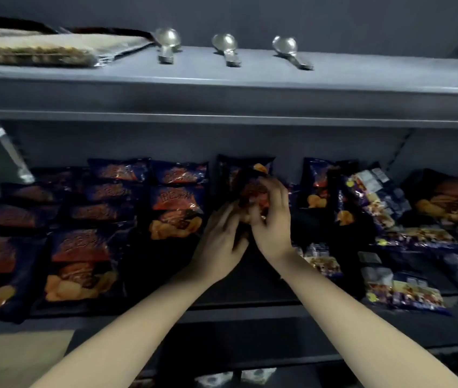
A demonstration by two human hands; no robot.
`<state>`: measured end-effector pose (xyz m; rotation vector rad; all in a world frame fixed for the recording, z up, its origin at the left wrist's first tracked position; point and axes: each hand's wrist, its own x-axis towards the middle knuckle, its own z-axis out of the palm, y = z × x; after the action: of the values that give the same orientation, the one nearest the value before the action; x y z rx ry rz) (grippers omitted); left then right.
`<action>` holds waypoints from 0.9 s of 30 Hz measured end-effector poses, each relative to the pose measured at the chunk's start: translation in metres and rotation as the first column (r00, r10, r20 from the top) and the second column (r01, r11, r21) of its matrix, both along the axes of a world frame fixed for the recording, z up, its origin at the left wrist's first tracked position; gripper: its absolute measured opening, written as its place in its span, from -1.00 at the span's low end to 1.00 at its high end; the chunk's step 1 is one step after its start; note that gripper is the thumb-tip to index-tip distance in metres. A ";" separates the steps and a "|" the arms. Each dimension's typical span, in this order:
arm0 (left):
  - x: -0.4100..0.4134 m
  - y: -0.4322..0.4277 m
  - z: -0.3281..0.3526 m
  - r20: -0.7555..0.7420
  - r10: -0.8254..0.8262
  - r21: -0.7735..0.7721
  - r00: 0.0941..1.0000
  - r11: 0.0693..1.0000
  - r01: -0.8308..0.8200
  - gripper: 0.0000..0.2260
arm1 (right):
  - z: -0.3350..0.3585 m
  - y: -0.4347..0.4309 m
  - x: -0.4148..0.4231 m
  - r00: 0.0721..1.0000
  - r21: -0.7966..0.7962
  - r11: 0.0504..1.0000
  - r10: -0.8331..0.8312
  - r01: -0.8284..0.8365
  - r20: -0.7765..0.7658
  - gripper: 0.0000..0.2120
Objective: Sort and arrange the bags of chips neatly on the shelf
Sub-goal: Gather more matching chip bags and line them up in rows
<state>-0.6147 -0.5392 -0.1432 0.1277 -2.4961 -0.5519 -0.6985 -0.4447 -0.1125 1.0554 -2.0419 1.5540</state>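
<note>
Dark blue chip bags with red labels lie in overlapping rows on the left half of the grey shelf (250, 310), for instance one front bag (82, 264). At the shelf's middle stands one such chip bag (246, 175), tilted back. My right hand (271, 217) grips its lower front, fingers curled over it. My left hand (222, 242) touches the bag's lower left edge with spread fingers. To the right, more blue chip bags (316, 183) and purple mixed-snack bags (406, 295) lie in disorder.
The upper shelf (250, 88) overhangs the work area and carries three metal spoon stacks (167, 44) and a flat wrapped pack (32, 49). A bare dark strip of shelf lies in front of my hands. Lower down, white packs (233, 378) show.
</note>
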 end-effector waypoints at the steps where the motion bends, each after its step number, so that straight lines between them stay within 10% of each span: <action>1: -0.008 0.011 0.002 0.002 -0.063 -0.005 0.998 0.998 0.063 -0.48 | 0.002 0.013 -0.003 1.000 0.004 1.000 -0.020 0.020 -0.015 -0.64; 19: -0.084 0.155 0.010 0.188 -0.518 -0.143 0.834 0.826 0.545 -0.41 | -0.038 0.209 -0.037 0.807 0.305 0.769 -0.590 0.561 0.003 -0.68; 27: -0.099 0.186 -0.010 0.572 -0.310 -0.255 0.760 0.813 0.523 -0.09 | -0.056 0.241 -0.034 0.639 0.607 0.532 -0.767 0.591 0.050 -0.51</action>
<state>-0.7139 -0.3529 -0.1531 -0.5511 -3.1268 -0.1630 -0.7327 -0.2037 -0.1686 0.0032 -2.7311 0.7391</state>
